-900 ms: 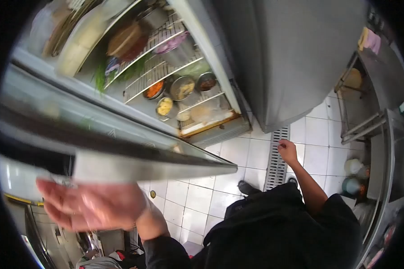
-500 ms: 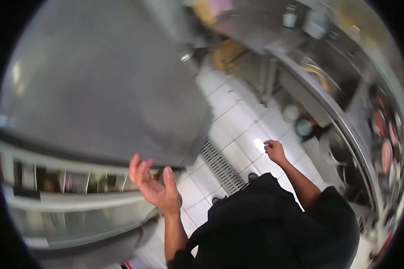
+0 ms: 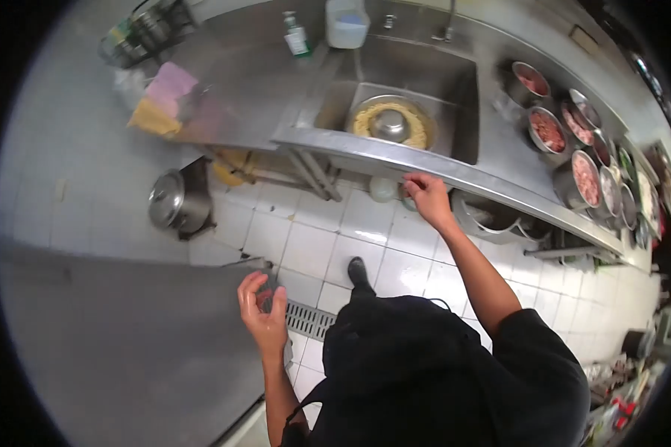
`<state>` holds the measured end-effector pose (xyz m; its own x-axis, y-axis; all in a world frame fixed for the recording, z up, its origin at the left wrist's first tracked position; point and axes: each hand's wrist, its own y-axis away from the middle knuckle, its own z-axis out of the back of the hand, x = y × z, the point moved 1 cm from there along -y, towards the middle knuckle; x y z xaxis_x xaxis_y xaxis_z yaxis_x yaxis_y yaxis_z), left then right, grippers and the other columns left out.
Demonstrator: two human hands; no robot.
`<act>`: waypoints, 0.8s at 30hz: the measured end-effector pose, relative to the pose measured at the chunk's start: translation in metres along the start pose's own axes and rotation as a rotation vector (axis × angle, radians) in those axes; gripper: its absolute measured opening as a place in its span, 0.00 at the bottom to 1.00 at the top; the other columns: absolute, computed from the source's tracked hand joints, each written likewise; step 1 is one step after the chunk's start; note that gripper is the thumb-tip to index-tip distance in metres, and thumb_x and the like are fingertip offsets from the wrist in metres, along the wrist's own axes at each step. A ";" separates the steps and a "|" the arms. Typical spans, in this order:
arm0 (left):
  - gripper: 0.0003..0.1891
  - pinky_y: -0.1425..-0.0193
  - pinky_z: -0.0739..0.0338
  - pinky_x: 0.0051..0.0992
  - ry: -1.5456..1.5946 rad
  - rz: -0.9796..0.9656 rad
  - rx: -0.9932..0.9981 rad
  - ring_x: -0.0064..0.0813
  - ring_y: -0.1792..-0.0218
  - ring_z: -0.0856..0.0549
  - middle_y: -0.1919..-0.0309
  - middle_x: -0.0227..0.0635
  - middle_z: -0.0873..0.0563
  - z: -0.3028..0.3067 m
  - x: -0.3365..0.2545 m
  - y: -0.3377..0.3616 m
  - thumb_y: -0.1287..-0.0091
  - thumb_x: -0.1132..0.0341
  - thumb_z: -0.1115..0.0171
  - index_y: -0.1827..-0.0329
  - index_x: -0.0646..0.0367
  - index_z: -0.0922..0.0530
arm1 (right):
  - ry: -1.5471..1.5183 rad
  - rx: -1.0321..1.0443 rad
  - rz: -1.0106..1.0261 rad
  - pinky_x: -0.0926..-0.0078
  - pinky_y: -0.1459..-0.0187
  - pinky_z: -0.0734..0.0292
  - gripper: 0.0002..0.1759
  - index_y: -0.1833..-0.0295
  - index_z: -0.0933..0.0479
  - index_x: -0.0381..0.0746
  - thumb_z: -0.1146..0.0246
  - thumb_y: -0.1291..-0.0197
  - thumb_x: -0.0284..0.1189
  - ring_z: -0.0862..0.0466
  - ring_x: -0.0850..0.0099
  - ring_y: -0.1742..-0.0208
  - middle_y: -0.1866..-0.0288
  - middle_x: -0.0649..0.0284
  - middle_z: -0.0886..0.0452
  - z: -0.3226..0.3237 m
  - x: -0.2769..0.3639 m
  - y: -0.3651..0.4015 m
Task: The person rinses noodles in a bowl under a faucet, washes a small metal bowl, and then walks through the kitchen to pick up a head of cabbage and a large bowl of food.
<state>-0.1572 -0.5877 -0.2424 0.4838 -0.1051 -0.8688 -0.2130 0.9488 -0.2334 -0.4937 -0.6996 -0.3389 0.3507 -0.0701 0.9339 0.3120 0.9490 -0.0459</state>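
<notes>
My left hand (image 3: 263,315) is raised with its fingers bent and apart, and I see nothing in it. It is nearest to the grey steel surface (image 3: 134,335) at the lower left. My right hand (image 3: 429,200) reaches forward, just short of the steel sink counter's front edge (image 3: 395,153). Its fingers are loosely bent, with no object visible between them. Inside the sink (image 3: 455,97) stands a metal basin (image 3: 430,119) of pale yellow food pieces. A small upturned-looking metal bowl (image 3: 390,124) rests on the yellow pieces.
Several metal pots of raw-looking meat (image 3: 548,132) stand along the counter's right. A pump bottle (image 3: 296,37) and a white plastic container (image 3: 347,26) are behind the sink. On the left, a lidded pot (image 3: 177,203) sits low. A drain grate (image 3: 309,320) crosses the tiled floor.
My view has swung right, toward the sink counter. The grey steel surface has moved to the lower left, and the shelves below it are out of sight. Both hands remain raised.
</notes>
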 end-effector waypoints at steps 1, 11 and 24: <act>0.14 0.56 0.28 0.26 0.021 0.015 0.064 0.30 0.53 0.25 0.52 0.40 0.27 -0.010 0.007 -0.018 0.47 0.76 0.39 0.56 0.62 0.27 | -0.020 0.000 -0.049 0.79 0.69 0.26 0.10 0.59 0.23 0.32 0.44 0.45 0.25 0.20 0.75 0.75 0.73 0.58 0.19 0.001 -0.002 -0.008; 0.17 0.58 0.27 0.29 0.009 -0.422 0.806 0.32 0.55 0.24 0.57 0.38 0.23 -0.233 -0.042 -0.200 0.49 0.68 0.34 0.56 0.61 0.25 | 0.231 -0.445 -0.054 0.67 0.63 0.26 0.15 0.57 0.23 0.37 0.46 0.54 0.20 0.20 0.59 0.68 0.71 0.52 0.21 0.081 -0.005 -0.028; 0.37 0.47 0.30 0.32 -0.403 0.467 0.756 0.37 0.44 0.28 0.40 0.45 0.33 -0.460 0.132 -0.319 0.50 0.60 0.32 0.37 0.63 0.38 | 0.072 -0.449 -0.145 0.64 0.56 0.26 0.13 0.61 0.22 0.35 0.45 0.55 0.25 0.20 0.54 0.62 0.66 0.50 0.20 0.067 -0.014 -0.178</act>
<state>-0.4159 -1.0418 -0.4840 0.7728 0.3068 -0.5556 0.0755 0.8248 0.5604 -0.6134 -0.8470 -0.3203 0.3309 -0.2280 0.9157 0.7072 0.7024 -0.0807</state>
